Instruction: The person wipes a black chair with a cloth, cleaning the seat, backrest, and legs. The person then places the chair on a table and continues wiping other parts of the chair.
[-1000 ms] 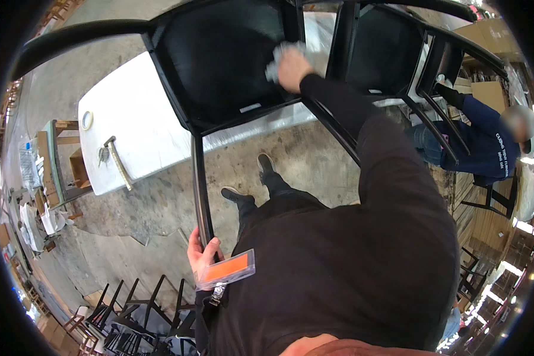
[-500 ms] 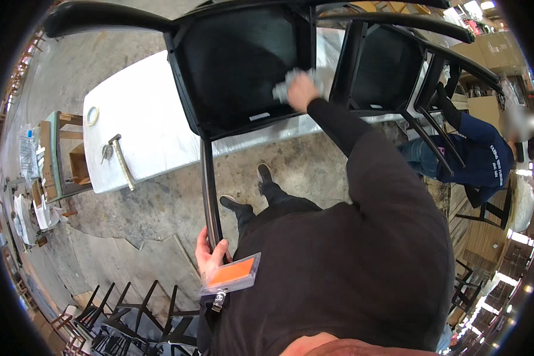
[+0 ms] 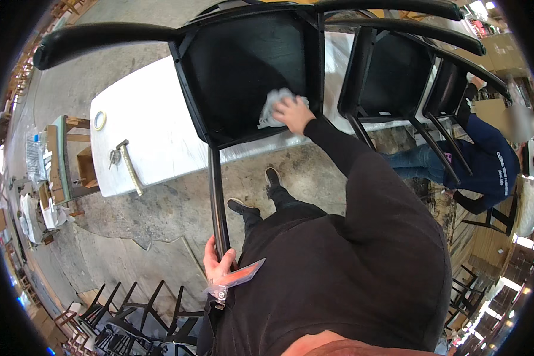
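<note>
A black chair (image 3: 243, 65) rests turned over on a long white-covered table (image 3: 139, 107), its seat underside facing me. My left hand (image 3: 218, 259) is wrapped round the end of one of its legs (image 3: 215, 196), close to a badge hanging at my chest. Over the lower right part of the seat underside, my right hand (image 3: 293, 114) is closed on a pale grey cloth (image 3: 272, 108) that lies against the surface. The fingers there are a little blurred. A second overturned black chair (image 3: 394, 74) stands just to the right on the same table.
A hammer (image 3: 130, 168), a bunch of keys (image 3: 114, 157) and a tape roll (image 3: 100, 120) lie on the table's left part. A co-worker in a blue top (image 3: 486, 157) stands at the right beside more black chairs. Several black chairs (image 3: 133, 323) stand at lower left.
My right hand has moved the cloth left and slightly down across the seat underside. My left hand keeps its hold on the chair leg. The co-worker's arm has shifted at the right.
</note>
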A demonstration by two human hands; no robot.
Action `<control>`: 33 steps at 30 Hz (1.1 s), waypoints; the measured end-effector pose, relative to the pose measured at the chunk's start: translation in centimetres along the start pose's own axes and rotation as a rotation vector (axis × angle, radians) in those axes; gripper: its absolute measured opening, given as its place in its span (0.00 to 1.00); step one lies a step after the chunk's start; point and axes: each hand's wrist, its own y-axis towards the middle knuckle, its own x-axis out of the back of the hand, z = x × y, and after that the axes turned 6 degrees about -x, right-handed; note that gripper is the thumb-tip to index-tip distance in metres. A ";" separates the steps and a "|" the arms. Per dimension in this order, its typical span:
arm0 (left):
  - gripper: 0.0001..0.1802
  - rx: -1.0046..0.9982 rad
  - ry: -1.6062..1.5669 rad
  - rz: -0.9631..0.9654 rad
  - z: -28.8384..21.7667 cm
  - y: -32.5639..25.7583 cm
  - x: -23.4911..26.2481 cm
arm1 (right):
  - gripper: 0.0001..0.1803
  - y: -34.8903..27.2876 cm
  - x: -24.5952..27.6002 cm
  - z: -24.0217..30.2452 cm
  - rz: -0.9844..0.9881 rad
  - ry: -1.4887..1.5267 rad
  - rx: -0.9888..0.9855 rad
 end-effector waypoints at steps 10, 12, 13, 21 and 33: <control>0.34 -0.065 0.275 -0.026 -1.0 -0.3 -0.6 | 0.24 16.4 7.2 -2.0 -0.975 0.250 -0.907; 0.33 -0.071 0.293 -0.023 -1.5 -0.4 -0.9 | 0.23 15.9 6.9 3.2 -0.862 0.295 -0.507; 0.34 -0.051 0.297 -0.031 -1.6 -0.3 -1.1 | 0.22 15.2 6.5 5.4 -0.847 0.335 -0.273; 0.18 -0.040 0.230 -0.078 -1.9 -0.2 -1.6 | 0.17 9.8 5.0 6.4 -0.342 0.838 0.075; 0.26 -0.359 -0.184 -0.439 0.5 -0.2 -1.6 | 0.18 2.0 3.9 19.8 -0.271 1.214 0.158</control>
